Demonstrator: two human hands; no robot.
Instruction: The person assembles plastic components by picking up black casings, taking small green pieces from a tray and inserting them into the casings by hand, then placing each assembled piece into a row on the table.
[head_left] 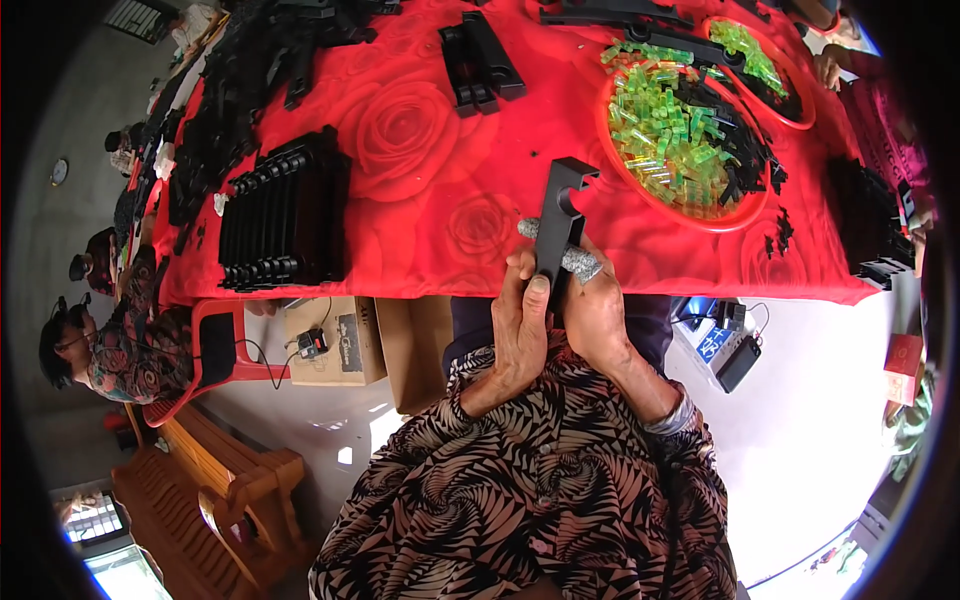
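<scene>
Patterned black-and-tan clothing point(540, 470) lies nearest the camera, covering the lap at the near side of the table. Just beyond it, the left hand point(520, 335) and right hand point(597, 315) come together around a long black part point(561, 215), held at the table's near edge. Its long axis runs near to far, the far end leaning slightly right and its notched edge facing right. Both hands grip the near portion: the left closes with its thumb laid along the part, the right folds around the right side, a silver-grey wrap point(581, 264) on one finger. Another wrapped fingertip shows at the part's left edge; its owner cannot be told. Neither hand is farther from the part, since both touch it; the far end projects free beyond the fingers. Farther left on the red cloth point(400, 150) stands a row of black parts point(285, 215); farther right, nearer the right hand, sits an orange-red basin point(712, 226) of yellow-green pieces point(660, 140). Beyond, two black pieces point(480, 62) lie side by side.
</scene>
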